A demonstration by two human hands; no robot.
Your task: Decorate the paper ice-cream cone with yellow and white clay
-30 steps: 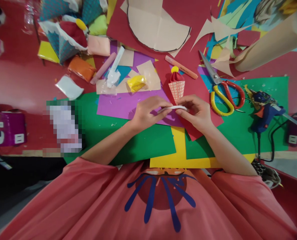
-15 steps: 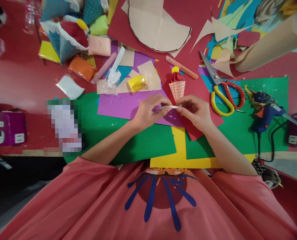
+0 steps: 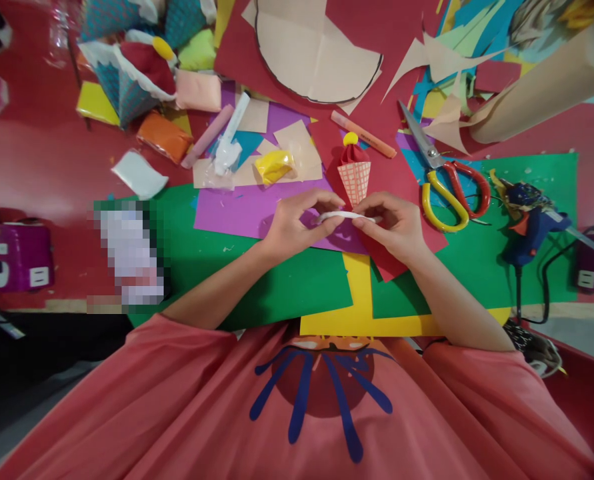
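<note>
My left hand (image 3: 297, 223) and my right hand (image 3: 394, 223) pinch the two ends of a thin white strip (image 3: 347, 215), which looks like soft clay or paper. The strip stretches level between the fingertips, just above a purple sheet (image 3: 237, 210) and a red sheet (image 3: 401, 180). A small paper ice-cream cone (image 3: 354, 170), checked below with a red top and a yellow ball, lies just beyond the fingers.
Scissors (image 3: 447, 183) with red and yellow handles lie to the right, with a blue glue gun (image 3: 529, 220) and its cord beyond them. A yellow clay packet (image 3: 273, 165), an orange packet (image 3: 163, 137), a glue stick (image 3: 363, 133), paper scraps and patterned cones (image 3: 127, 80) crowd the back.
The white strip showed shorter between my fingers half a second ago and is stretched out longer again. Both hands stay in nearly the same place.
</note>
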